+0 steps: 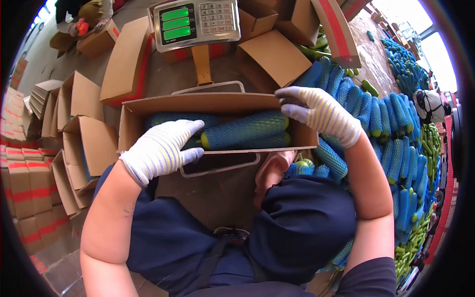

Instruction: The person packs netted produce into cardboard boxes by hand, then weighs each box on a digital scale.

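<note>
A long open cardboard box (198, 101) sits on the platform of a weighing scale in front of me. Inside lie several long green vegetables (245, 131) wrapped in blue net sleeves. My left hand (166, 146), in a white striped glove, is over the box's left end, fingers stretched out and thumb apart, near the tips of the vegetables. At the box's right end is my right hand (319, 111), also gloved, its fingers apart above the far right corner. Neither hand shows anything held in it.
The scale's display head (196, 24) stands behind the box, lit green. Many net-sleeved vegetables (363, 114) are piled on my right. Open cartons (274, 57) lie behind, and stacked cartons (32, 190) with red bands stand left. A person (94, 15) is at the far left.
</note>
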